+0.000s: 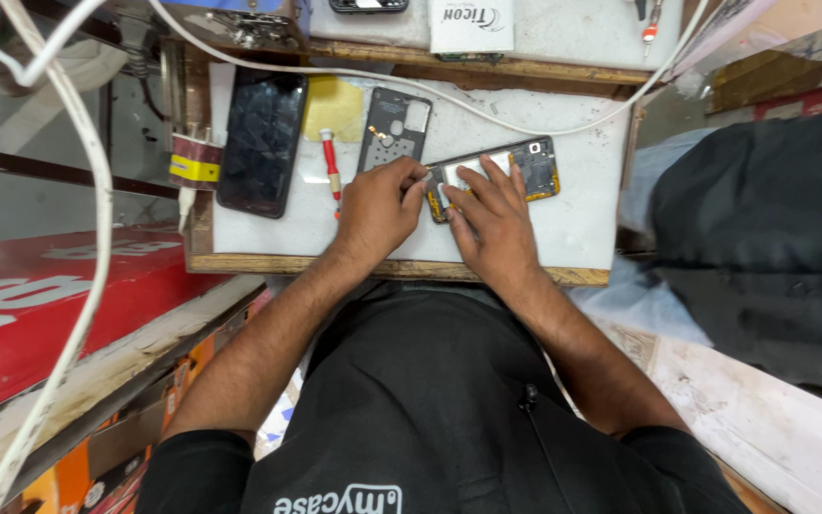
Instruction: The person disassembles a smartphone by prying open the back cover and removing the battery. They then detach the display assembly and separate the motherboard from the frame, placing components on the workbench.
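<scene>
Head view: left of the opened phone (497, 174) on the white worktop (573, 228) lie a dark screen panel (262, 141) and red screwdriver (331, 164); left hand (375, 207) pinches its end, right hand (493, 214) presses it flat, fingers spread.

Up top sits a white rectangular box (471, 25) with dark lettering, beside the lower edge of a dark phone screen (368, 6). On the white mat lies a black, glossy phone screen (263, 141). Far left runs a long red sign (40, 295) with white lettering.
</scene>
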Demonstrator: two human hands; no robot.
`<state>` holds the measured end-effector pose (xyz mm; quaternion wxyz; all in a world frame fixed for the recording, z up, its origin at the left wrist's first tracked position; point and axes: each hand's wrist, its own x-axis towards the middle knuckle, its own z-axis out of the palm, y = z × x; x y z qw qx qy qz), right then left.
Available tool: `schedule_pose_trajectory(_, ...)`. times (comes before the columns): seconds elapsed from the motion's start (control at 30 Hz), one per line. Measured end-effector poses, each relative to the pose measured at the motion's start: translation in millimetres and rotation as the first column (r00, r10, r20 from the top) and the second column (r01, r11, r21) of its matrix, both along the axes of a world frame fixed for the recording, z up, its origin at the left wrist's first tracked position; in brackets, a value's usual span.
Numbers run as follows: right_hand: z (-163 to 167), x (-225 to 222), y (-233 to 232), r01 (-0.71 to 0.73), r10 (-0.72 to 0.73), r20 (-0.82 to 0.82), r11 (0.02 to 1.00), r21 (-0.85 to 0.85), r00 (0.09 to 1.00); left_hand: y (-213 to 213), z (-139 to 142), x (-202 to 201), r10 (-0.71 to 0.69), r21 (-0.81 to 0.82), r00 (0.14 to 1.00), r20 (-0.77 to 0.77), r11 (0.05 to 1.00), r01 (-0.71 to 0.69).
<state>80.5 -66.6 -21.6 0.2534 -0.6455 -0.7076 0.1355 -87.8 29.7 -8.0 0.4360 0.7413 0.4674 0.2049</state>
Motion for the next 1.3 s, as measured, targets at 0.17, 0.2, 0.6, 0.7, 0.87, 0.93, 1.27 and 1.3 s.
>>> schedule_pose_trajectory(0.17, 2, -1, 1, -0.014, 0.014, 0.042, 1.0, -0.003, 0.999, -2, 0, 1, -0.017, 0.132, 1.0, -0.025, 0.991, 0.02)
schedule_pose_trajectory(0.2, 2, -1, 1, -0.022, 0.022, 0.057, 1.0, -0.002, 0.998, -2, 1, 1, -0.015, 0.155, 1.0, -0.024, 0.988, 0.019)
schedule_pose_trajectory(0.6, 0, 0, 0, -0.016, 0.016, 0.034, 1.0, 0.004, 0.999, 10, 8, 0, 0.007, -0.105, 0.997, 0.076, 0.994, 0.001)
schedule_pose_trajectory(0.7, -1, 0, 0, 0.017, -0.017, -0.006, 1.0, 0.003, 1.0, 8, 8, 0, 0.019, -0.09, 0.999, 0.029, 0.996, -0.016)
schedule_pose_trajectory(0.87, 1, 1, 2, 0.039, -0.039, -0.031, 0.999, -0.001, 0.999, 5, 9, 1, 0.05, -0.076, 0.998, 0.027, 0.996, -0.048)
schedule_pose_trajectory(0.93, 3, 3, 7, 0.039, -0.039, -0.007, 0.999, 0.025, 0.999, 5, 8, 0, 0.029, -0.06, 0.999, 0.028, 0.998, -0.028)
schedule_pose_trajectory(1.27, 25, 14, 43, -0.161, 0.149, 0.15, 0.984, 0.075, 0.977, 1, 6, -5, 0.032, 0.019, 0.999, 0.021, 0.999, -0.032)
schedule_pose_trajectory(1.3, 28, 16, 47, -0.197, 0.184, 0.167, 0.978, 0.062, 0.969, 1, 7, -6, 0.041, 0.05, 0.999, 0.028, 0.998, -0.042)
